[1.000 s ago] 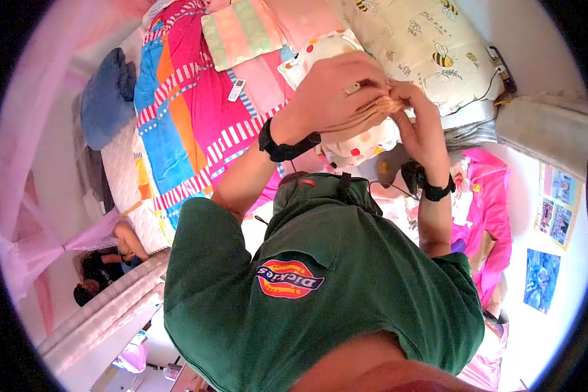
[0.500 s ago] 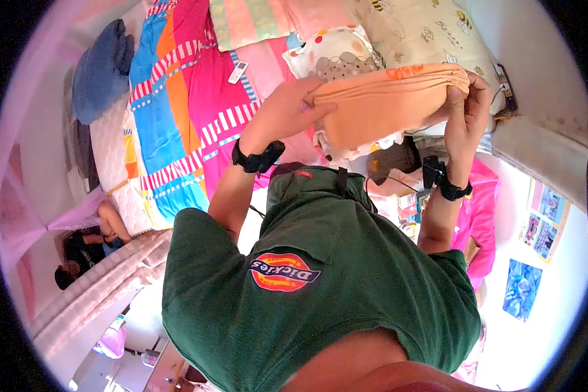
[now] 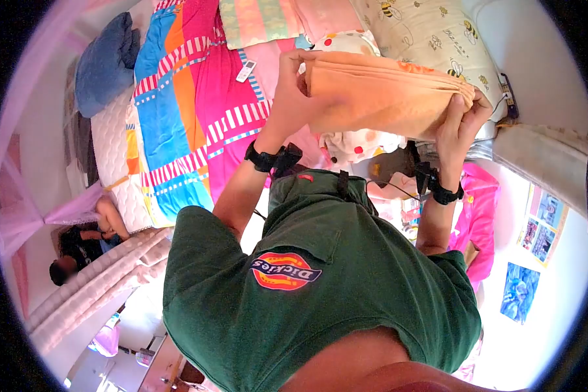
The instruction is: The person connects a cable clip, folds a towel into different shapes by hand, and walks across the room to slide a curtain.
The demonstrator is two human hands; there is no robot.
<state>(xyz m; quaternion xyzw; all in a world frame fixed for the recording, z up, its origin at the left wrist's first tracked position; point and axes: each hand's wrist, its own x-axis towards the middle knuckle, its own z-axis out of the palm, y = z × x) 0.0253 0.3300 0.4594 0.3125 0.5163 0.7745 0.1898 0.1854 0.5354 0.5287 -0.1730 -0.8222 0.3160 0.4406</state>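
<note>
An orange cloth (image 3: 379, 95), folded in several layers, is stretched between my two hands above the bed. My left hand (image 3: 293, 98) is at the cloth's left end, its fingers behind the edge and its thumb in front. At the other end, my right hand (image 3: 462, 121) pinches the gathered layers between thumb and fingers. Behind the cloth lie a dotted white fabric (image 3: 353, 43) and a cream pillow with bees (image 3: 424, 32).
A striped quilt (image 3: 176, 117) with a white remote (image 3: 246, 70) on it covers the bed. A blue folded blanket (image 3: 108, 65) lies at the left. Another person (image 3: 85, 245) sits at the lower left. Pink clothing (image 3: 478, 215) is at the right.
The cloth was bunched between both hands, then spread out sideways. Since the middle frame, my left hand has moved up and its fingers have gone behind the cloth's left end.
</note>
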